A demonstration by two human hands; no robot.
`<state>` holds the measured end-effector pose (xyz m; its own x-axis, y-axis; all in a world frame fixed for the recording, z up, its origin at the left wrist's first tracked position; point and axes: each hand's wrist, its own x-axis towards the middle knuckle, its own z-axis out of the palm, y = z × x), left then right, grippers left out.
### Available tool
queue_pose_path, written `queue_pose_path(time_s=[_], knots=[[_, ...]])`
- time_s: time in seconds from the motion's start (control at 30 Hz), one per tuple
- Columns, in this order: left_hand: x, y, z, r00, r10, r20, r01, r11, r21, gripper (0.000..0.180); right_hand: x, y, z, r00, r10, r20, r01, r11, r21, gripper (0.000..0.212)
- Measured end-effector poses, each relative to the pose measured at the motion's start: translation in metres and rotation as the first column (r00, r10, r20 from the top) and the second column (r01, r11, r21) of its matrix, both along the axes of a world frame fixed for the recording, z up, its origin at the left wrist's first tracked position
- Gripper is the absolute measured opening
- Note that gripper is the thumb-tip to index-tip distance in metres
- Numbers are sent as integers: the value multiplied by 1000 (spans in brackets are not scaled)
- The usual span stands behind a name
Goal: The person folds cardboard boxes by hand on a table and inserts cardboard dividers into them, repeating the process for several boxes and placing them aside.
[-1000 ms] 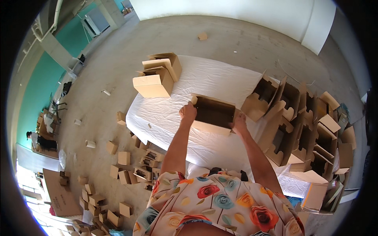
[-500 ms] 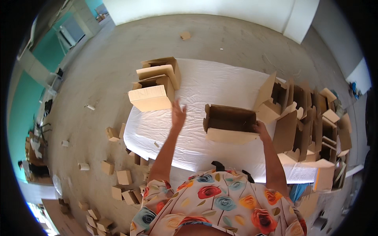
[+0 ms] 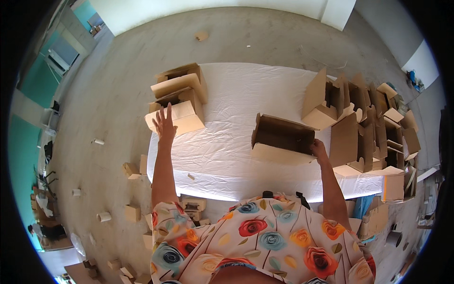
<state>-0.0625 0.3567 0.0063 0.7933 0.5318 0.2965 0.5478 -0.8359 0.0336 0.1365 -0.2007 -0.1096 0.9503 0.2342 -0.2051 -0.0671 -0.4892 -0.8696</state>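
My right hand (image 3: 319,150) grips the right end of an open-topped brown cardboard box (image 3: 281,154), its fingers wrapped round the edge. The box rests on, or just over, the white cloth of the table (image 3: 227,165), with its dark hollow inside showing. On the left, my left hand (image 3: 164,128) is stretched out with spread fingers in front of the nearer of two cardboard boxes (image 3: 189,118). It overlaps that box's front panel; whether it touches cannot be made out. Behind stands the second open box (image 3: 182,81), close against the first.
Several open cardboard boxes (image 3: 345,142) crowd the table's right side. More boxes (image 3: 133,213) and white rolls (image 3: 103,217) lie on the floor at the left. A flat cardboard piece (image 3: 201,36) lies on the far floor. A small scrap (image 3: 191,176) is on the cloth.
My left hand has moved left to the front of the nearer left box, its fingers spreading. My right hand still holds its box, now slightly farther right. The whole view has shifted.
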Motion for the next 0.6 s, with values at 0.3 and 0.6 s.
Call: queue_pose_path(time_s=[0.3, 0.6], knots=[[17, 28, -16, 967, -233, -100, 251, 940, 232, 19, 8, 0, -9, 994, 71, 83, -60, 990, -128, 21], [-33, -62, 21, 892, -420, 170, 385, 900, 202, 15, -9, 11, 8, 995, 70, 64, -64, 993, -103, 33]])
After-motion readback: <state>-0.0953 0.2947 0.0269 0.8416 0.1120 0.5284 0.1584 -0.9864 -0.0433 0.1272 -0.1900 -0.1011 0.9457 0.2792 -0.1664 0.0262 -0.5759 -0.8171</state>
